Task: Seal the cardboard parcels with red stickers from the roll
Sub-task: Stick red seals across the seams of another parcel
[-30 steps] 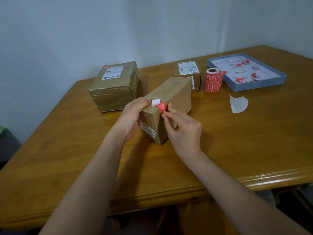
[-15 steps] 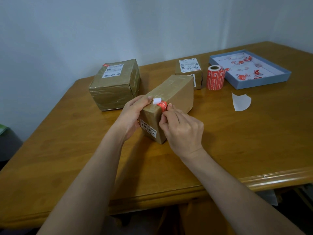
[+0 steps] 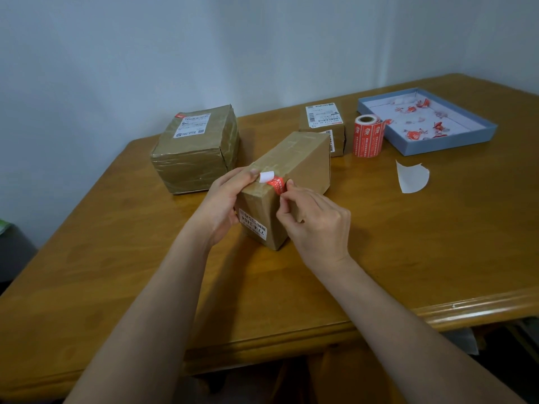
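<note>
A long brown cardboard parcel (image 3: 303,158) lies in the middle of the wooden table (image 3: 408,243). My left hand (image 3: 224,205) grips its near left corner, thumb on the top edge. A red sticker (image 3: 276,183) with a white curled end sits across the near top edge. My right hand (image 3: 315,225) has curled fingers against the parcel's right side, and its fingertips press the sticker down. The roll of red stickers (image 3: 368,136) stands upright behind the parcel. Two more taped parcels stand behind: a large one (image 3: 195,150) at the left and a small one (image 3: 323,126) next to the roll.
A shallow blue tray (image 3: 449,147) holding crumpled red and white sticker scraps sits at the back right. A white piece of backing paper (image 3: 411,177) lies on the table in front of it. The table's front edge runs below my forearms.
My right hand's fingers have slid down the parcel's right side along the sticker. The left hand and the parcel have stayed in place.
</note>
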